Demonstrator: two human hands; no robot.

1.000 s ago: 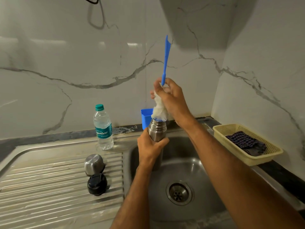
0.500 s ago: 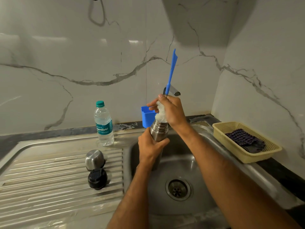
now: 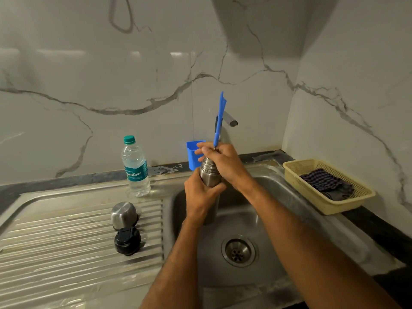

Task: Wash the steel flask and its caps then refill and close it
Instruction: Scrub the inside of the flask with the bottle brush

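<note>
Nearest us, our left hand [image 3: 200, 197] wraps the steel flask [image 3: 208, 177] upright over the sink [image 3: 278, 197]. Above it our right hand [image 3: 220, 161] pinches the blue brush handle [image 3: 219, 117] at the flask's mouth. The two caps [image 3: 126, 226] sit on the drainboard. Risk — a wet flask slipping from our grip mid-scrub, or the brush flicking water out.

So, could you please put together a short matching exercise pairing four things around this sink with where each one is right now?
Things:
1. steel flask
2. water bottle
3. steel cap
4. checked cloth

Places:
A. in the yellow basket
B. on the ribbed drainboard
C. held over the sink basin
D. upright beside the marble wall

Pairs: 1-C, 2-D, 3-B, 4-A
</note>
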